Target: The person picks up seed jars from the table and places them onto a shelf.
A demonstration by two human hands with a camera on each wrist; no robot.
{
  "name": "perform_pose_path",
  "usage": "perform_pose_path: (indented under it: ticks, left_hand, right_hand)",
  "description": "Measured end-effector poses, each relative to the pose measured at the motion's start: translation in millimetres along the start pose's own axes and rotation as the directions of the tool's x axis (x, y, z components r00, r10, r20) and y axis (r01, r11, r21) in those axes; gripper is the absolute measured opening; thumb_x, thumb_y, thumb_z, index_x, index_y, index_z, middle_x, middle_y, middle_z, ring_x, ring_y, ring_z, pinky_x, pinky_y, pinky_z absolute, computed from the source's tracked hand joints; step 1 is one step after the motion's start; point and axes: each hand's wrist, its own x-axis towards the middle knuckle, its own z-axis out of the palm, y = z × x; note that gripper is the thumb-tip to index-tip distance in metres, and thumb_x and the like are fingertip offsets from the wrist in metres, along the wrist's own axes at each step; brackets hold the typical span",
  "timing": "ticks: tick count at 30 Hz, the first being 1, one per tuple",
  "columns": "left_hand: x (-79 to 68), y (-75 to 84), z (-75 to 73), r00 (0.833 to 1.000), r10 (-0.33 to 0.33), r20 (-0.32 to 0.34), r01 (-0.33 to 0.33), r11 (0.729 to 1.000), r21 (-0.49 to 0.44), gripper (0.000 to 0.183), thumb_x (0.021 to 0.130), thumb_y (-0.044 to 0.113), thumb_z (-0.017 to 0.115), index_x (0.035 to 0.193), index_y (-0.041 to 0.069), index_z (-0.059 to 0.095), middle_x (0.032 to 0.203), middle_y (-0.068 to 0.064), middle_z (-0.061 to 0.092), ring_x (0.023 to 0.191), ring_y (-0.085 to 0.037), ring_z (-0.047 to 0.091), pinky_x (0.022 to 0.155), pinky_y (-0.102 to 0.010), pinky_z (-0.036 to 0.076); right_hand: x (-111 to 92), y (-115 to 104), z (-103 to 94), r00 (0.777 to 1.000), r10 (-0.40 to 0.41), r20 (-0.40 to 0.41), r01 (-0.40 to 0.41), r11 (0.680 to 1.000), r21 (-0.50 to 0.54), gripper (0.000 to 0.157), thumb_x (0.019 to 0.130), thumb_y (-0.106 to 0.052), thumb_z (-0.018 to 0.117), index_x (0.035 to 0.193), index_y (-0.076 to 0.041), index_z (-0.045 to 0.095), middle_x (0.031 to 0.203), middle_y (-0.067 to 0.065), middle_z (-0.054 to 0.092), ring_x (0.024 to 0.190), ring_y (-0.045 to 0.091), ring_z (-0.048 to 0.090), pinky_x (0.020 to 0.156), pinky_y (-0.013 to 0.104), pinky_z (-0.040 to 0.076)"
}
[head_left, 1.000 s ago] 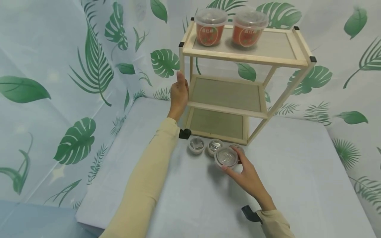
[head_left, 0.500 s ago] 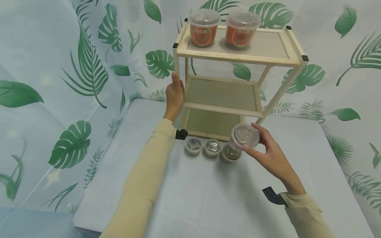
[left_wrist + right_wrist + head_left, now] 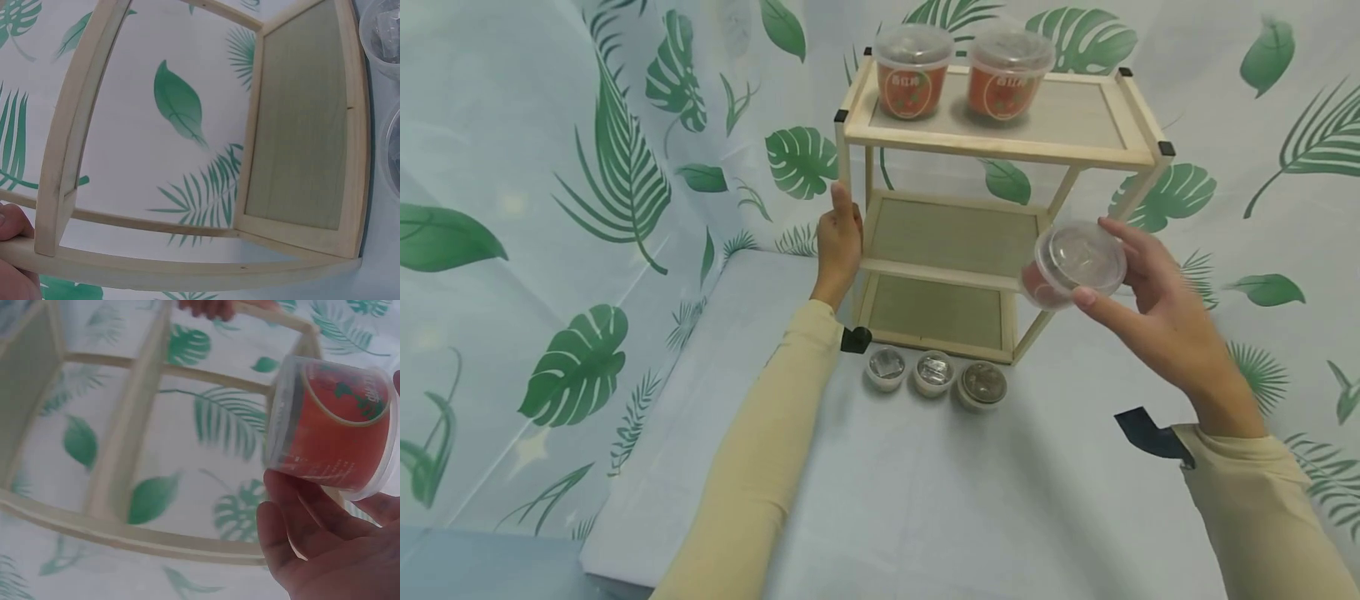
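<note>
My left hand [image 3: 838,246] grips the left front post of a three-tier wooden shelf rack [image 3: 955,237]. Only part of its fingers shows at the left edge of the left wrist view. With thumb and fingers around the rim, my right hand [image 3: 1172,325] holds a clear plastic tub [image 3: 1082,254] in front of the rack's right side, level with the middle shelf. The tub is tilted, its lid towards the head camera. A red label [image 3: 350,434] shows on its side in the right wrist view.
Two similar red-labelled tubs [image 3: 912,90] stand on the left half of the top shelf. Three small lidded tubs [image 3: 934,373] line the white table [image 3: 887,500] before the rack. A leaf-patterned curtain [image 3: 625,350] hangs behind and at the left.
My right hand has lifted the tub from the small tubs up and to the right, to the middle shelf's height. My left hand keeps its grip on the post.
</note>
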Motion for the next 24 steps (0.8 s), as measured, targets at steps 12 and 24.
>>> perform_pose_path:
  ticks: [12, 24]
  left_hand:
    - [1.0, 1.6, 1.1, 1.000, 0.005, -0.010, -0.005, 1.000, 0.010, 0.088, 0.080, 0.103, 0.013, 0.057, 0.019, 0.029, 0.050, 0.007, 0.027, 0.043, -0.009, 0.021, 0.043, -0.026, 0.015]
    - [-0.7, 3.4, 1.6, 1.000, -0.004, -0.017, 0.004, 1.000, 0.006, 0.088, 0.081, 0.102, 0.014, 0.058, 0.019, 0.029, 0.050, 0.007, 0.027, 0.044, -0.009, 0.021, 0.044, -0.026, 0.015]
  right_hand:
    - [37.2, -36.2, -39.6, 0.990, -0.025, -0.136, 0.012, 0.996, -0.092, 0.069, 0.102, -0.007, 0.072, 0.163, -0.020, 0.044, 0.155, 0.017, 0.054, 0.131, 0.011, 0.059, 0.107, 0.017, 0.042]
    - [86.3, -57.6, -65.4, 0.988, 0.027, -0.152, -0.049, 0.988, -0.145, 0.065, 0.105, -0.019, 0.068, 0.164, -0.024, 0.042, 0.164, 0.012, 0.047, 0.143, 0.017, 0.054, 0.118, 0.028, 0.035]
